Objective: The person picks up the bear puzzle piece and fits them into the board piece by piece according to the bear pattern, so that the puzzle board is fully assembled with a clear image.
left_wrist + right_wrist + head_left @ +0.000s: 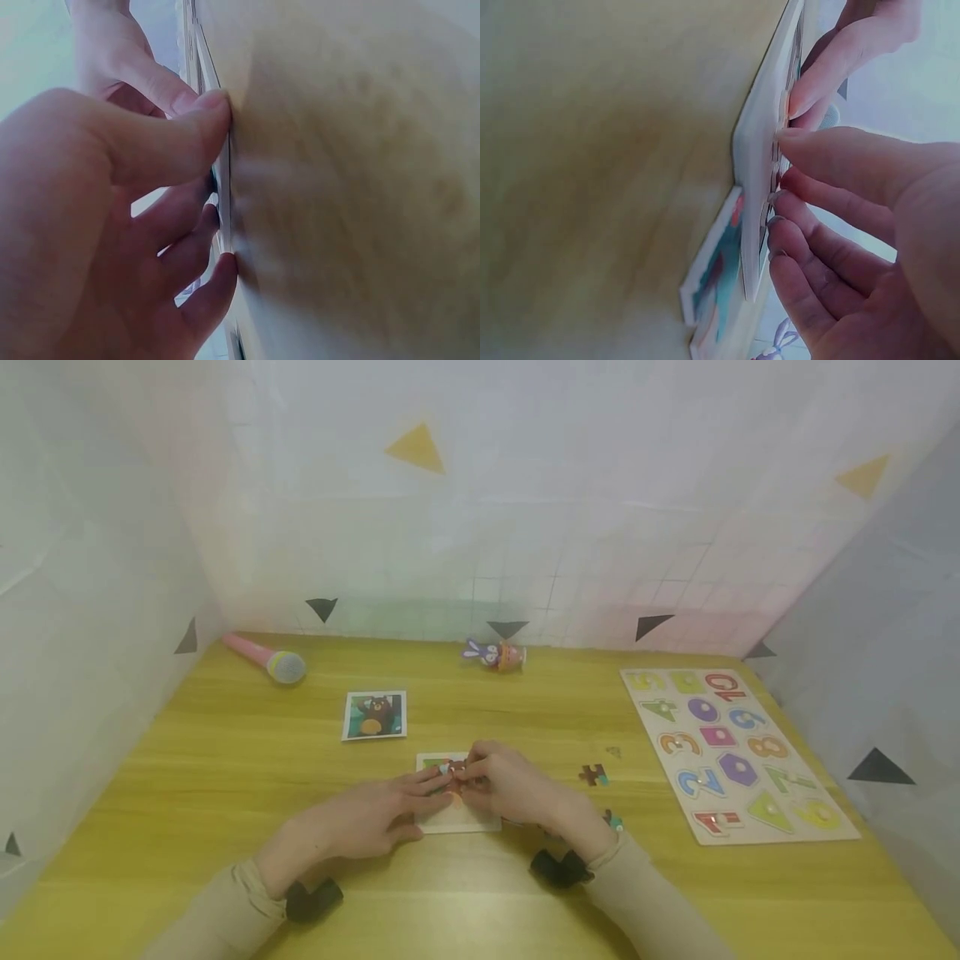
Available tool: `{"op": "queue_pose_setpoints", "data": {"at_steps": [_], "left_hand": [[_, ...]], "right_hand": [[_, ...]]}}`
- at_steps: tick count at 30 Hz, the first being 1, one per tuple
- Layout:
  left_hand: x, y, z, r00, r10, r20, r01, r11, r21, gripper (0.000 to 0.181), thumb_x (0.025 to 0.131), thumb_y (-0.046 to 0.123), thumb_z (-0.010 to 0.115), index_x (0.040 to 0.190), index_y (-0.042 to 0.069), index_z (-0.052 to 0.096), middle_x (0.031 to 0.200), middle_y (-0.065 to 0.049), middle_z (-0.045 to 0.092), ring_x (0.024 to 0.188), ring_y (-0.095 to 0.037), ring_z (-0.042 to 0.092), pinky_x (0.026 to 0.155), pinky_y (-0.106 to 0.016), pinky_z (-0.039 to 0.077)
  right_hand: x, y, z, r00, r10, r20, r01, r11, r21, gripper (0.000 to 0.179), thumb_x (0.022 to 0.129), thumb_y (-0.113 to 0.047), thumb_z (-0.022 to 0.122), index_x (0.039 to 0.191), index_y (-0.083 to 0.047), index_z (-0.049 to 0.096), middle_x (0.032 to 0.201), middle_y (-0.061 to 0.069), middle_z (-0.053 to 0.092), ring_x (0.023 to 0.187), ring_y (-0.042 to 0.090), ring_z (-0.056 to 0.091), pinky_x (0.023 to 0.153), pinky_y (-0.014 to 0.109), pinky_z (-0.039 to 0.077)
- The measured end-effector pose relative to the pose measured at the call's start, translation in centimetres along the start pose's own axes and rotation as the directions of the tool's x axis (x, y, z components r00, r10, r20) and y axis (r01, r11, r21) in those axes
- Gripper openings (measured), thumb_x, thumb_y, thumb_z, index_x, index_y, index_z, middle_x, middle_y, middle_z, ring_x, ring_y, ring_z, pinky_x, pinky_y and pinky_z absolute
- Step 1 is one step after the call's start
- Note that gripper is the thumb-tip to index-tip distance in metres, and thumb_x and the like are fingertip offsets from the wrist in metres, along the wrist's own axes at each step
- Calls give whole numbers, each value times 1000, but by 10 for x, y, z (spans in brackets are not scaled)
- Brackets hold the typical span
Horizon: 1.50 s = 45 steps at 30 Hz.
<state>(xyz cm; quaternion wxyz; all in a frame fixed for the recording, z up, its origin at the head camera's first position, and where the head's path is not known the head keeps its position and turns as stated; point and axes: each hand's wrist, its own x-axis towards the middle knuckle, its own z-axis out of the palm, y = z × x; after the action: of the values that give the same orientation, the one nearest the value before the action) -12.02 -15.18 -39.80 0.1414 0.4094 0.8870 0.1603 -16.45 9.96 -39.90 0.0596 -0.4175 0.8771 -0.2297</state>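
A small pale puzzle board (pixel 474 821) lies on the table before me, with bear-picture pieces (pixel 454 768) in its upper part. My left hand (pixel 360 818) rests at the board's left side, fingers stretched onto the pieces and thumb by the edge. Over the board's right part, my right hand (pixel 517 783) pinches a puzzle piece between thumb and fingers; most of that piece is hidden. In the right wrist view the right fingertips (pixel 778 225) touch the board's face. Loose puzzle pieces (pixel 716 259) lie beside the board, partly under the right wrist.
Another loose piece (pixel 594 775) lies right of the board. A bear picture card (pixel 375 716) is behind it at left. Farther back are a pink toy microphone (pixel 266 658) and a rabbit toy (pixel 495 655). A number-and-shape board (pixel 738 760) lies at right.
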Motion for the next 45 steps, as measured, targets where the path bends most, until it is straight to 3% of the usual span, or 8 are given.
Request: {"op": "queue_pose_setpoints", "data": {"at_steps": [12, 18, 23, 26, 31, 37, 45], "left_hand": [[2, -2, 3, 1000, -13, 13, 13, 1000, -5, 57, 103, 27, 55, 156, 20, 34, 167, 0, 18, 151, -26, 24, 114, -46, 41], [3, 2, 4, 1000, -11, -1, 11, 997, 75, 57, 102, 26, 56, 155, 19, 36, 166, 0, 20, 151, -25, 27, 115, -46, 40], [9, 7, 2, 998, 20, -56, -9, 983, 184, 55, 96, 24, 64, 148, 13, 49, 160, -7, 36, 146, -30, 37, 117, -48, 37], [12, 10, 1, 996, 13, -90, 8, 974, 226, 52, 93, 28, 69, 142, 14, 58, 155, -9, 45, 141, -31, 45, 116, -48, 38], [15, 12, -1, 994, -4, -112, 32, 966, 256, 52, 90, 33, 73, 138, 16, 62, 150, -6, 51, 136, -30, 50, 116, -49, 38], [16, 12, -1, 995, -2, -101, 29, 963, 266, 56, 91, 33, 72, 143, 20, 57, 152, -5, 49, 136, -31, 49, 116, -48, 39], [16, 10, 0, 996, 14, -93, 12, 962, 273, 56, 92, 31, 70, 145, 18, 55, 156, -2, 44, 139, -29, 46, 116, -47, 39]], "right_hand": [[-3, 2, 2, 1000, 10, -16, -10, 1000, 0, 27, 91, -14, 73, 118, -8, 74, 103, 3, 65, 83, 13, 59, 68, 16, 50], [-9, 5, -8, 999, 39, 14, -39, 997, 59, 28, 92, -12, 71, 120, -7, 72, 106, 4, 66, 88, 15, 61, 73, 23, 54], [-31, 18, -32, 983, 183, 9, -182, 970, 163, 30, 96, -18, 68, 124, -8, 69, 117, 1, 66, 110, 20, 63, 94, 42, 56], [-48, 32, -44, 973, 229, -38, -219, 961, 170, 30, 96, -20, 68, 122, -5, 69, 120, 4, 67, 114, 25, 63, 98, 48, 54], [-73, 54, -59, 961, 254, -104, -239, 961, 139, 26, 94, -15, 70, 117, -2, 71, 117, 9, 69, 109, 28, 65, 95, 51, 54], [-101, 80, -69, 944, 282, -173, -277, 960, 48, 23, 90, -12, 74, 111, -5, 74, 111, 5, 70, 101, 25, 66, 89, 48, 57], [-126, 101, -68, 932, 324, -160, -319, 946, 58, 28, 85, -14, 80, 111, -7, 74, 107, 1, 69, 101, 24, 66, 88, 44, 57]]}}
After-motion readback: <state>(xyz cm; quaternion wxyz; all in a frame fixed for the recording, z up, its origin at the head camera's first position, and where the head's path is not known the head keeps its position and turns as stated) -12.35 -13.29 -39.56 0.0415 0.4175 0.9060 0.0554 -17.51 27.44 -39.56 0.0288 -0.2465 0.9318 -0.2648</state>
